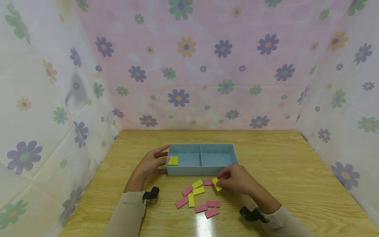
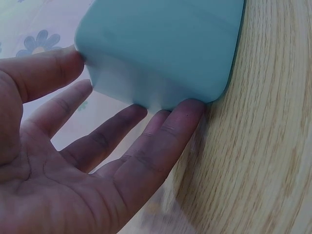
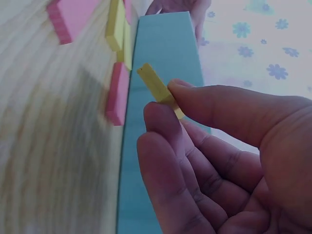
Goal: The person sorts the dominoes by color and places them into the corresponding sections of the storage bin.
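Between thumb and fingertips my right hand point(image 1: 237, 179) pinches a yellow block point(image 3: 155, 83), held in front of the light-blue box point(image 1: 189, 171) near its right end. My left hand point(image 1: 151, 163) touches the box's left end, fingers spread and fairly straight along the outer wall, thumb at the upper corner in the left wrist view. A divider splits the box into two compartments. Side by side in the left compartment's left front corner lie two yellow blocks point(image 1: 173, 160). The right compartment's visible floor is bare.
Loose on the wooden table point(image 1: 266, 158) before the box lie several pink blocks point(image 1: 201, 208) and three yellow blocks point(image 1: 190, 200). One pink block point(image 1: 208, 182) sits close to the box front, beside the held block. Flower-patterned cloth point(image 1: 204, 65) stands behind and at both sides.
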Demonstrator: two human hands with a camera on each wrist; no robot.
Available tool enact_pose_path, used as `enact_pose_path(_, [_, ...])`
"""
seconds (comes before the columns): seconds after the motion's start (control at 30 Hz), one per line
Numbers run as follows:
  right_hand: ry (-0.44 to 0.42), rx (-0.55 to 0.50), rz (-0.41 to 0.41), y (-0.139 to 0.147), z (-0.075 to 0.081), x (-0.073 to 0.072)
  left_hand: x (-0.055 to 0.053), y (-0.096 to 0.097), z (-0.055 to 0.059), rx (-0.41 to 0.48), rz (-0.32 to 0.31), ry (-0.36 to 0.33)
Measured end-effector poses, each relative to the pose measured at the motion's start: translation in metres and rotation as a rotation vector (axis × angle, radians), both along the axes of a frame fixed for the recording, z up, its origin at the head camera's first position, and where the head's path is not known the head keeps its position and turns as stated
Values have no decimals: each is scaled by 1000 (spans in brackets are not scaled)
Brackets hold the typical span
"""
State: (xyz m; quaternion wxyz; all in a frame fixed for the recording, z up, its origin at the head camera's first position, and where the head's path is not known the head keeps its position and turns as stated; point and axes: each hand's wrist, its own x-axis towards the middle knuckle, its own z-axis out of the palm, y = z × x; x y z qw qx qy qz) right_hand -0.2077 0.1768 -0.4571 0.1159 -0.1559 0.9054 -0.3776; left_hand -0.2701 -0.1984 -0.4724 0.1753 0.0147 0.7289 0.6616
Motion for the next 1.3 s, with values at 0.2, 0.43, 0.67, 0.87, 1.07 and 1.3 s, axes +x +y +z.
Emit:
enact_pose_path(0.2, [-16, -49, -2, -2, 10, -2, 0, 0, 0, 8, 4, -4])
enact_pose_path(0.43, [16, -18, -22, -5, 21, -9, 0, 0, 1, 1, 13, -8])
enact_pose_path(0.67, [-10, -59, -44, -11, 31, -13, 1, 0, 1, 5, 12, -11])
enact_pose_path(0.87, [-48, -96, -74, -16, 38, -18, 0, 0, -1, 8, 6, -7])
enact_pose_path(1.07, [-71, -172, -51, -19, 47, -24, -1, 0, -1, 17, 4, -3])
enact_pose_path(1.3, [-137, -248, -69, -25, 56, -33, -1, 0, 0, 3, 3, 1])
